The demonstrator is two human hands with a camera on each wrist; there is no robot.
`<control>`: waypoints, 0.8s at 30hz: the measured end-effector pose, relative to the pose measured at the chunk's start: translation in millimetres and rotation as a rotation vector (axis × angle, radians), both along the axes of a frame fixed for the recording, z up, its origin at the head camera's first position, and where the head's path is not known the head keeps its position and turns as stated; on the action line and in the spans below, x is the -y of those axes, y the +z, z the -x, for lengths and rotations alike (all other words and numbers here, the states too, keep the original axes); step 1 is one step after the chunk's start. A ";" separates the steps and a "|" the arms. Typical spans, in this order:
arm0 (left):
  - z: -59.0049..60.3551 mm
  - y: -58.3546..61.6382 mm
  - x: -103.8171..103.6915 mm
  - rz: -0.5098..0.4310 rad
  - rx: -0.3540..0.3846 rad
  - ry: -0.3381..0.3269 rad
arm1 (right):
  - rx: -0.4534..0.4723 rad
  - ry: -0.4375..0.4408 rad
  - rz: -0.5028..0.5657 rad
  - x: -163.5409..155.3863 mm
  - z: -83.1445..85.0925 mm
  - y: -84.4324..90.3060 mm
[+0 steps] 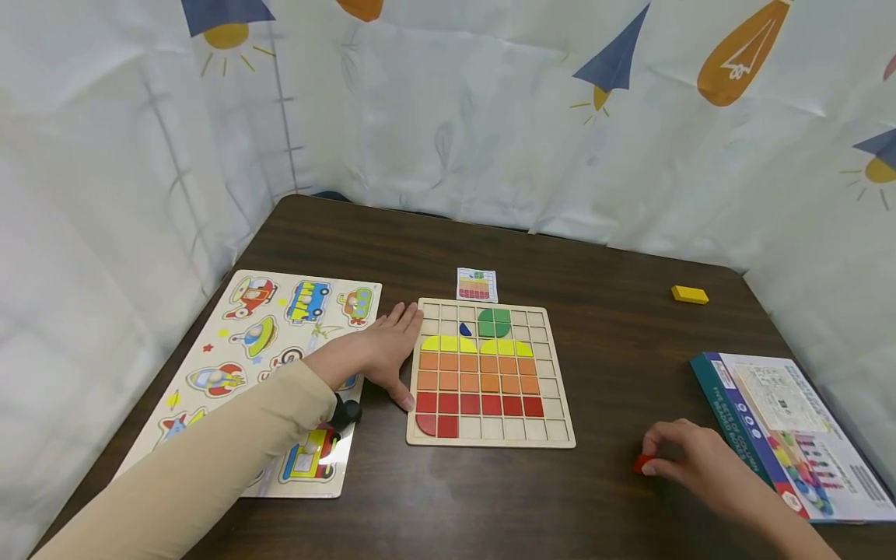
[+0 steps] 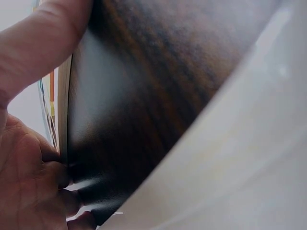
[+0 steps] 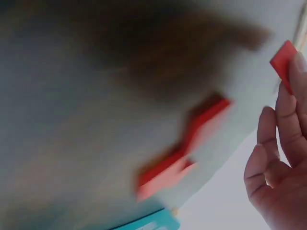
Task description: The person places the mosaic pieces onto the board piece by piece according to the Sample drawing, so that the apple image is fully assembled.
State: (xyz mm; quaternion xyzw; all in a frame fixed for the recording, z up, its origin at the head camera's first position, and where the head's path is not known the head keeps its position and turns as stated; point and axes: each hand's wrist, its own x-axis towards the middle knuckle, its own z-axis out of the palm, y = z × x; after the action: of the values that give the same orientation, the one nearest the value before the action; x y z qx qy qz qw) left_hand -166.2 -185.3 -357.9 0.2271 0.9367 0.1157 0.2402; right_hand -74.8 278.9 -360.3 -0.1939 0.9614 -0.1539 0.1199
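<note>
A wooden grid board (image 1: 559, 428) lies mid-table, with green, blue, yellow, orange and red tiles laid in its squares. The bottom row has two red pieces (image 1: 446, 426) at its left end. My left hand (image 1: 381, 350), fingers straight and spread, rests against the board's left edge. To the right of the board, just above the table, my right hand (image 1: 689, 459) pinches a red tile (image 3: 284, 62) between thumb and finger. More red tiles (image 3: 184, 151) lie on the table in the right wrist view, blurred; in the head view the right hand hides them.
A small picture card (image 1: 477, 285) touches the board's far side. A vehicle puzzle board (image 1: 231, 350) lies left, under my left forearm. At the right are a boxed set (image 1: 798, 435) and a yellow block (image 1: 689, 295). A printed curtain (image 1: 490, 117) hangs behind the table.
</note>
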 end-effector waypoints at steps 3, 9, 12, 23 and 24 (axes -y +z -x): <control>0.0 0.1 0.2 0.003 -0.001 -0.001 | -0.035 -0.002 0.041 24.4 6.3 8.2; 0.7 -0.4 0.9 -0.001 0.002 -0.002 | -0.047 0.098 0.155 93.2 24.8 14.9; 1.2 -2.1 1.4 -0.005 -0.002 -0.002 | -0.018 0.175 0.196 127.1 31.3 12.0; 0.6 -0.7 0.2 0.003 -0.006 -0.004 | 0.033 0.290 0.228 201.1 38.8 6.9; 0.5 -0.2 0.0 0.001 -0.006 -0.003 | 0.041 0.289 0.226 203.1 38.8 6.8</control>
State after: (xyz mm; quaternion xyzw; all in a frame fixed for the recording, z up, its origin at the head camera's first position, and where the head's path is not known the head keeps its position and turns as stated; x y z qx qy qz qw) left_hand -166.7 -185.3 -358.1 0.2289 0.9370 0.1144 0.2377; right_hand -113.6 75.8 -353.5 -0.3391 0.8975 -0.2460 0.1379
